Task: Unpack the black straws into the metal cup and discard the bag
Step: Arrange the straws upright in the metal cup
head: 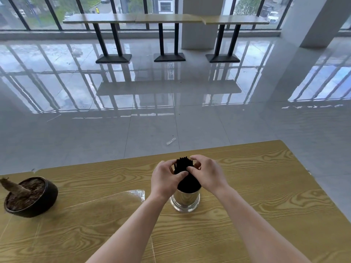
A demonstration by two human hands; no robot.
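Desk (266, 215): wood-grain top, near edge and both near corners cut off by the frame. Both forearms enter from the bottom edge, elbows out of view.

Bag (106, 204): clear film lying flat on the desk left of the cup, hard to make out; only its crinkled far end and faint edges show, and the left forearm covers part of it.

Cup (185, 201): shiny metal, upright on the desk near centre. Its rim is partly hidden by the hands.

Straws (185, 168): black bundle standing in the cup, tops fanning above the hands; single straws cannot be counted.

Left hand (165, 182): fingers closed around the left side of the straws, thumb across the front.

Right hand (207, 174): fingers curled over the right side and top of the straws, pinching them.

Pot (32, 198): dark bowl of soil with a brown stub, on the desk at far left, well apart from the cup.

Wrapper (171, 141): small clear scrap on the floor beyond the desk.

Tables (165, 19): row of three by the windows, far end of the glossy floor.
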